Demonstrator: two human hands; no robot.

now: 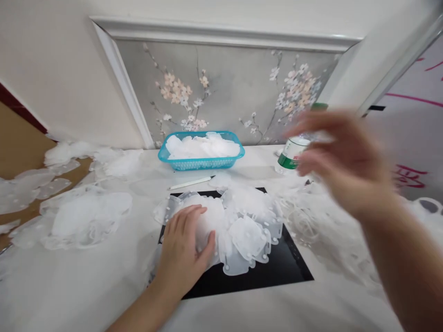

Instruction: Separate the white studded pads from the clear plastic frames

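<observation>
My left hand [185, 240] rests on a pile of translucent white plastic pieces [247, 235], its fingers and thumb apart over the pile's left side. The pieces have rounded, notched edges and small raised dots, and lie on a black mat [266, 272]. My right hand [332, 161] is raised at the right, in front of a bottle [290, 154] with a green and white label. Motion blurs it; thumb and fingers are apart at the tips, and nothing shows between them.
A blue basket [204, 163] full of white pieces stands by the wall. A white pen [192, 182] lies before it. More translucent pieces [86, 214] are heaped at the left, and thin white scraps [332, 226] spread at the right.
</observation>
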